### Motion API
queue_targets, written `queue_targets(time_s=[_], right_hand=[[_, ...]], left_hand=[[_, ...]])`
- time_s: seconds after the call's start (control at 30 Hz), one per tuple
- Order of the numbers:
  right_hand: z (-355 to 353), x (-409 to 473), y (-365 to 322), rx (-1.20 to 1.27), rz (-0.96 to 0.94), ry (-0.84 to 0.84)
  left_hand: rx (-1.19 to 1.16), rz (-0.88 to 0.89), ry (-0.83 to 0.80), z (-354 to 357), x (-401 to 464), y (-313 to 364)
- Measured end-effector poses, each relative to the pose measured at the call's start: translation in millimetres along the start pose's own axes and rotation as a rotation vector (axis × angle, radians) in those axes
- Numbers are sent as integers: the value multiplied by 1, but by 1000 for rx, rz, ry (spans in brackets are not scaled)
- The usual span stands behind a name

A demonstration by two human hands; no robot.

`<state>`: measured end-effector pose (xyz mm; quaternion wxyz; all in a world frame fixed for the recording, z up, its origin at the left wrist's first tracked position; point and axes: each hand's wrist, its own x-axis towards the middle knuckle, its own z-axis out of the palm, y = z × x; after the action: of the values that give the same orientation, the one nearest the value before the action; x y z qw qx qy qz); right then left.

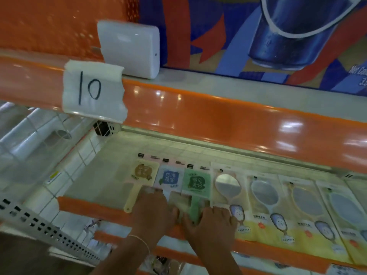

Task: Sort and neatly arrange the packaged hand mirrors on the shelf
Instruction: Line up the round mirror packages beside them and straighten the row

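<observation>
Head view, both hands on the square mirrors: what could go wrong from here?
1. The left hand and right hand press the blue mirror and green mirror; a push might shove them askew against the yellow mirror.
2. Handles reach the shelf's orange front lip, so packs could slide off.

blue mirror (pixel 168 180) handle hidden, perhaps under left hand (pixel 153 209)

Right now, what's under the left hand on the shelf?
The left hand covers the lower part of the blue-panel mirror; its handle is hidden. The yellow handle beside it shows.
</observation>
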<state>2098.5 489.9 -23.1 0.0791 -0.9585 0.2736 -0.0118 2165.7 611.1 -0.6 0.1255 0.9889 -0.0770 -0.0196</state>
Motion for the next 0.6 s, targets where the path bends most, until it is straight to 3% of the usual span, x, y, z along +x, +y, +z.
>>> queue_targets(time_s=[0.4,0.6], right_hand=[[-18,-6,-29,-98,147,-87],[-16,-5,-29,-99,153,-97]], left_hand=[[157,260,-150,-12,7,-14],[50,200,-216,-10,10,-17]])
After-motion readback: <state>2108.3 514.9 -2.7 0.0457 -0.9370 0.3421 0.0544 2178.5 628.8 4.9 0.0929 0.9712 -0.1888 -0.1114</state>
